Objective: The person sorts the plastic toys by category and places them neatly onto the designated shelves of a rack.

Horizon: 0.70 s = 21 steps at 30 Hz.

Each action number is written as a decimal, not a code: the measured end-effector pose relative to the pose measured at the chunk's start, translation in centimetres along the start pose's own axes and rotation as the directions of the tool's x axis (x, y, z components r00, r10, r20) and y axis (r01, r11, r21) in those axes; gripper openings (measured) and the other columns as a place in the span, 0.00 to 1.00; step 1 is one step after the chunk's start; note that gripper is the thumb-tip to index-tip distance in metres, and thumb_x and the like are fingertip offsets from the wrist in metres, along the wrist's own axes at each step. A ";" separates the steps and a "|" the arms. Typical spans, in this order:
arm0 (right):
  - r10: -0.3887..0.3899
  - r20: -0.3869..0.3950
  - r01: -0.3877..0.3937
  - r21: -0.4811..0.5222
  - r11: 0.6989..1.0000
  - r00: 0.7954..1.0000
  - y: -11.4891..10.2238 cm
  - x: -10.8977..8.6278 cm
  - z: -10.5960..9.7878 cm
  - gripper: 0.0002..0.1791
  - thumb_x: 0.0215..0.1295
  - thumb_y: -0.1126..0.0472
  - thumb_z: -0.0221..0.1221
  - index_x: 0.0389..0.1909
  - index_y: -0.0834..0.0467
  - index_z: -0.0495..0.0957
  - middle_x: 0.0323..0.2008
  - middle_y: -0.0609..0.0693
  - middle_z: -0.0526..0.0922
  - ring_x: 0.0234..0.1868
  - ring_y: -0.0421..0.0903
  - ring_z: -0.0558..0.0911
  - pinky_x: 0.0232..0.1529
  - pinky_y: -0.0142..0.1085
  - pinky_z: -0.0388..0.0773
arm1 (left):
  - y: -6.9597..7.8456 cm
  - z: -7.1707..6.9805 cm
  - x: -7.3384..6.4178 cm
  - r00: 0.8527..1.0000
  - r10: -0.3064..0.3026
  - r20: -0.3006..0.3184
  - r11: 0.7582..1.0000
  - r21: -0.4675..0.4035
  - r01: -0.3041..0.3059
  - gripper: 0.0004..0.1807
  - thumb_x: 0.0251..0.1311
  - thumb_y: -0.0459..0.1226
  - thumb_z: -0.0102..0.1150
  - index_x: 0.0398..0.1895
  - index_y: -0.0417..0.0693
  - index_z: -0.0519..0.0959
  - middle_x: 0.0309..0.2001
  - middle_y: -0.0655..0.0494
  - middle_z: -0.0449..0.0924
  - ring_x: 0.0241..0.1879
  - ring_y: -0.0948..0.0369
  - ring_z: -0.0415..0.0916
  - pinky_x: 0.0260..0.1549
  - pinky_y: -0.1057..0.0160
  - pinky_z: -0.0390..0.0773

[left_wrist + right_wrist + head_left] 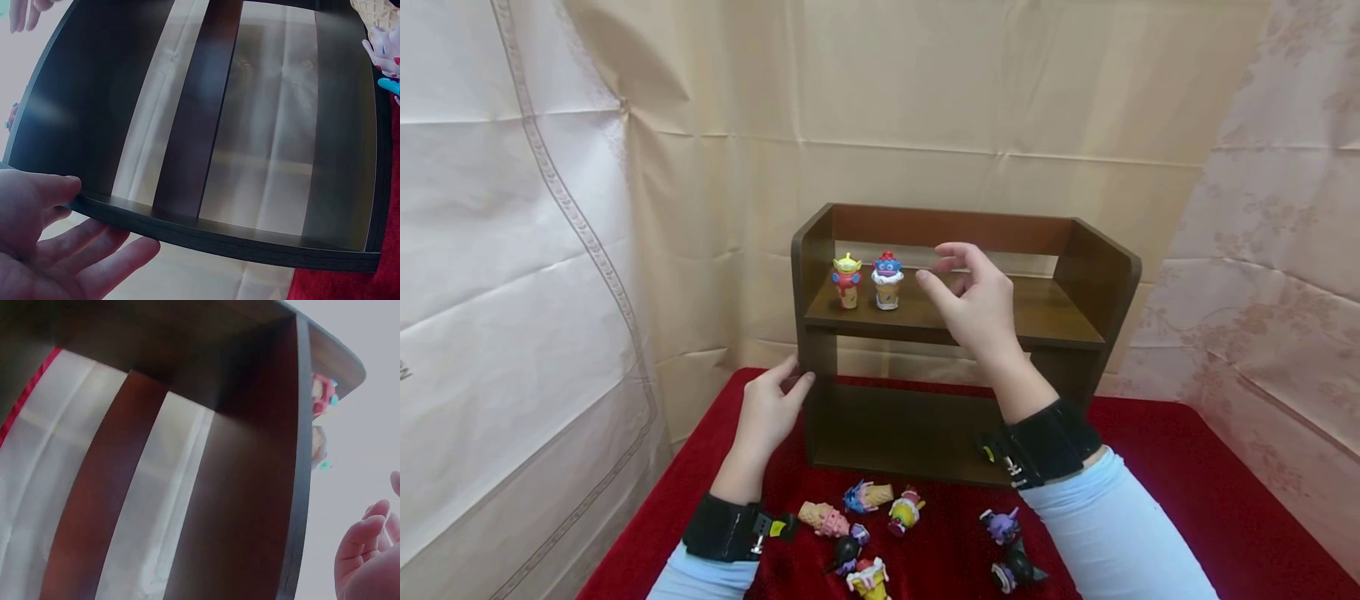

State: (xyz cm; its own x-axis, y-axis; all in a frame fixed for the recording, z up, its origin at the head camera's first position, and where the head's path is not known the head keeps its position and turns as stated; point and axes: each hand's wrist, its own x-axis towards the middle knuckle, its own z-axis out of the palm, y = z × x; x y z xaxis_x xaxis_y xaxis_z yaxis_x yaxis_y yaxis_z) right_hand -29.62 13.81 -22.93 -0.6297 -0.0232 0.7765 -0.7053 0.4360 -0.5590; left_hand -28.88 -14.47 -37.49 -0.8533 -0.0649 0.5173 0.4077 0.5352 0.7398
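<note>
Pinching the left edge of the shelf [917,323] is the left hand [771,410]; the right hand [976,302], thumb and fingers spread, hangs right of two figurines [887,289] standing on the shelf's upper left.

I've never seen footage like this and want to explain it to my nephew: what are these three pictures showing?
There is no machine here, just a person's bare hands. The big picture comes from a camera on the head, looking forward and down; the other two come from cameras worn on each wrist, so the shelf looks slanted there.

The left hand rests against the side of a two-tier wooden shelf. The right hand is raised by the upper tier with nothing visible in its fingers. On that tier stand a yellow-headed figurine and a blue-faced figurine. In front, several ice-cream-cone and dark or purple figurines lie on red cloth.
</note>
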 end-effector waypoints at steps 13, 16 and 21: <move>-0.185 -0.003 0.185 0.007 0.983 0.983 0.7 -5.0 -1.2 0.15 0.62 0.62 0.72 0.49 0.59 0.83 0.42 0.49 0.85 0.22 0.43 0.75 0.25 0.28 0.76 | -0.1 -0.1 0.1 1.000 0.020 -0.002 1.000 -0.005 -0.020 0.26 0.69 0.37 0.63 0.69 0.45 0.75 0.59 0.44 0.82 0.51 0.49 0.84 0.43 0.52 0.86; -0.186 -0.001 0.186 0.007 0.983 0.983 1.2 -5.8 -1.5 0.14 0.62 0.64 0.71 0.48 0.61 0.84 0.42 0.49 0.86 0.23 0.42 0.75 0.28 0.27 0.77 | -0.1 -0.1 0.1 1.000 0.017 0.001 1.000 -0.001 -0.017 0.26 0.70 0.37 0.63 0.70 0.45 0.75 0.59 0.43 0.81 0.51 0.49 0.84 0.42 0.52 0.86; -0.180 0.035 0.180 0.003 0.984 0.983 2.1 -7.6 -1.8 0.13 0.60 0.67 0.72 0.46 0.60 0.84 0.40 0.48 0.86 0.26 0.41 0.78 0.30 0.27 0.80 | -0.1 -0.1 0.1 1.000 -0.001 0.011 1.000 -0.004 0.001 0.26 0.70 0.38 0.63 0.70 0.46 0.74 0.60 0.44 0.81 0.52 0.49 0.84 0.42 0.53 0.86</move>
State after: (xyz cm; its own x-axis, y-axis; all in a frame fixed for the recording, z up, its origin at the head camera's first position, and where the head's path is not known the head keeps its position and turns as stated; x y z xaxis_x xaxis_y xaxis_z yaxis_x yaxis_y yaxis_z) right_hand -25.70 16.49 -29.46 -0.5033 -0.1331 0.8538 -0.8084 0.4215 -0.4108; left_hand -28.98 -14.63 -37.50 -0.8574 -0.0557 0.5117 0.4082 0.5318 0.7420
